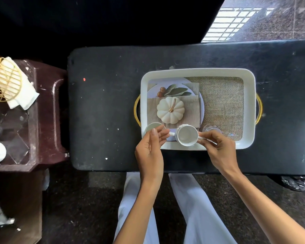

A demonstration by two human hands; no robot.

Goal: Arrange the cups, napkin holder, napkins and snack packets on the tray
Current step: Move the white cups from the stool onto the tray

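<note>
Currently the white tray (197, 72) is seen lying flat on the black bench (104, 111), long side facing the person, with a gold handle at each end. A white cup (187, 135) is seen mouth-up at the tray's near rim, roughly mid-length.

Right hand (220, 150): back up, wrist bent inward, fingers curled. The cup's right-side handle is pinched between thumb and fingertips.

Left hand (151, 152): palm turned inward toward the cup, thumb on top, fingers loosely curled. Its fingertips are placed at a small white handle stub on the cup's left side. Whether that stub is actually gripped or only touched cannot be told.

Both forearms are brought in from the bottom edge and converge on the tray's near rim.

A second cup (152, 127) is set in the tray's near-left corner, partly covered by the left index finger. A clear glass (213, 129) is seen just behind the right fingertips, inside the tray.

Well apart, on a brown stand (44, 103) left of the bench, a gold wire napkin holder (0, 80) is seen with white napkins (23, 95) in it.
</note>
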